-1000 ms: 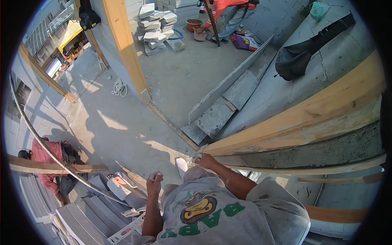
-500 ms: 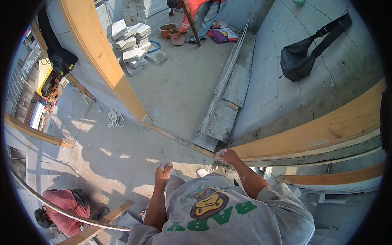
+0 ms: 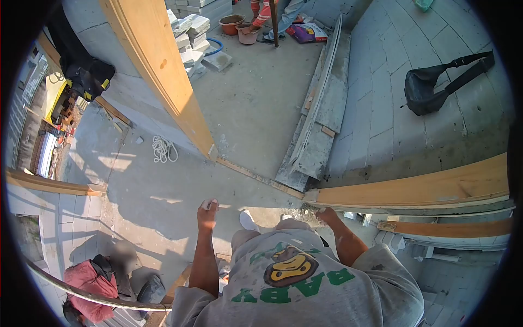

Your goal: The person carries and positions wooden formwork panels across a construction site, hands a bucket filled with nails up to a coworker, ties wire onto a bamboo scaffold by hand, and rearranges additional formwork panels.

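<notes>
"Where are the hands working?"

"They're staying out of each other's way: the left hand is hanging over the concrete floor, its fingers bending inward. There's no telling whether it's gripping anything."

"And the right hand?"

"It's sitting just beside the near end of the wooden beam, its fingers partly curling. There's no telling whether it's touching the wood."

"Where is that beam lying in view?"

"It's running from near the right hand out to the right edge, and a thin wooden strip is crossing the floor from its near end to the wooden post."

"Is anyone else working nearby?"

"A person in a red top is bending at lower left, and another, in orange sleeves, is reaching to a pink bucket at the top."

"What's lying beyond the strip?"

"Grey boards are lying along the block wall."
</notes>
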Action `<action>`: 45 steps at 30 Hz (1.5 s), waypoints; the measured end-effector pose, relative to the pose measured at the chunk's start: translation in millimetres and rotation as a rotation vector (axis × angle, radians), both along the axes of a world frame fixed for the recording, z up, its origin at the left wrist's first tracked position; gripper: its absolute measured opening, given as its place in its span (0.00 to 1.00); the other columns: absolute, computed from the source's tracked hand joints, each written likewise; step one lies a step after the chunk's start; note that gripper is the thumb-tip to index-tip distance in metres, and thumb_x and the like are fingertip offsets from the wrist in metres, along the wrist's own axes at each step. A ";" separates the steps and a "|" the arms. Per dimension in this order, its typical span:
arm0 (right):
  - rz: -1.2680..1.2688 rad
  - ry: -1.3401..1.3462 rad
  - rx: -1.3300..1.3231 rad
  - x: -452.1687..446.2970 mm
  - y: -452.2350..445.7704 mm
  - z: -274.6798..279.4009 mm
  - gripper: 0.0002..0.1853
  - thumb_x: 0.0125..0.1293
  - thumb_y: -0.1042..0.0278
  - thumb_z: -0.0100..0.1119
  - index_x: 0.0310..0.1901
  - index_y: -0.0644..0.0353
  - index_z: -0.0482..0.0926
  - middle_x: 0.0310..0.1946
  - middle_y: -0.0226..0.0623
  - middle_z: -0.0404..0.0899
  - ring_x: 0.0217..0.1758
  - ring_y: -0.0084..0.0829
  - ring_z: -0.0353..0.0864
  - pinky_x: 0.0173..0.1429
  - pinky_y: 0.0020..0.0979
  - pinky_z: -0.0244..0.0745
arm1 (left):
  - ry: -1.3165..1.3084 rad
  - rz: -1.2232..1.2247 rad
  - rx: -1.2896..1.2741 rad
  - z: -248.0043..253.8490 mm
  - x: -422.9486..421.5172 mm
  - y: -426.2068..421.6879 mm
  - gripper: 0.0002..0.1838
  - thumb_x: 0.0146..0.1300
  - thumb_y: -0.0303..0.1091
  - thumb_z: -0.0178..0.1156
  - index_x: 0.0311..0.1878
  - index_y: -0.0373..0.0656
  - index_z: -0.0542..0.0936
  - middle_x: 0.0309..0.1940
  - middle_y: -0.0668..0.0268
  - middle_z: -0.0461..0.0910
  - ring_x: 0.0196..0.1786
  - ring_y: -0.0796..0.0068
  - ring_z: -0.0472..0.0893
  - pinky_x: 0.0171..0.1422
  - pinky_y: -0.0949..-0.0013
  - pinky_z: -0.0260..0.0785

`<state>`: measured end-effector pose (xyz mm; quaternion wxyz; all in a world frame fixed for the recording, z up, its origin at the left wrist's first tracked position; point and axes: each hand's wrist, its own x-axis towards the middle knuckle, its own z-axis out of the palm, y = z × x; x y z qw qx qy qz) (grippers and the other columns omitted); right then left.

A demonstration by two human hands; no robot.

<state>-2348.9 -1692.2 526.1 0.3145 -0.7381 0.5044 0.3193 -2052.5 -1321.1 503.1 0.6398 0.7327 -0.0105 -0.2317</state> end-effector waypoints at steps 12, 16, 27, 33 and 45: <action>0.050 -0.215 -0.024 72.0 7.6 30.8 0.39 0.52 0.38 0.56 0.46 0.76 0.74 0.47 0.63 0.74 0.54 0.51 0.74 0.58 0.40 0.67 | 0.166 -0.126 0.028 -13.5 -29.4 -3.3 0.15 0.60 0.38 0.55 0.37 0.33 0.78 0.23 0.66 0.77 0.27 0.78 0.74 0.34 0.74 0.67; -0.035 -0.147 -0.114 54.8 4.2 -8.5 0.38 0.51 0.38 0.57 0.45 0.76 0.75 0.48 0.63 0.74 0.55 0.51 0.74 0.58 0.40 0.67 | 0.171 -0.155 0.120 7.5 -12.0 -20.5 0.16 0.60 0.38 0.56 0.40 0.32 0.78 0.25 0.65 0.78 0.28 0.77 0.76 0.36 0.73 0.68; -0.208 -0.103 -0.079 79.0 -34.2 -65.9 0.39 0.45 0.38 0.64 0.40 0.76 0.77 0.36 0.57 0.80 0.42 0.47 0.81 0.48 0.39 0.74 | 0.212 -0.180 0.220 17.5 54.4 -72.4 0.15 0.60 0.36 0.57 0.41 0.31 0.78 0.28 0.63 0.79 0.30 0.76 0.77 0.37 0.75 0.70; -0.238 -0.131 -0.075 157.4 -87.6 -57.4 0.42 0.45 0.33 0.61 0.40 0.75 0.78 0.41 0.61 0.78 0.48 0.49 0.79 0.50 0.39 0.72 | 0.209 -0.260 0.265 15.8 93.6 -136.9 0.15 0.59 0.37 0.58 0.39 0.32 0.79 0.26 0.64 0.78 0.29 0.77 0.77 0.35 0.75 0.69; -0.414 -0.239 -0.009 216.6 -149.1 -56.7 0.42 0.46 0.34 0.60 0.47 0.73 0.75 0.47 0.59 0.75 0.53 0.50 0.75 0.56 0.41 0.69 | 0.133 -0.577 0.402 2.8 153.4 -242.1 0.16 0.60 0.42 0.58 0.39 0.36 0.80 0.26 0.65 0.79 0.31 0.76 0.77 0.38 0.71 0.70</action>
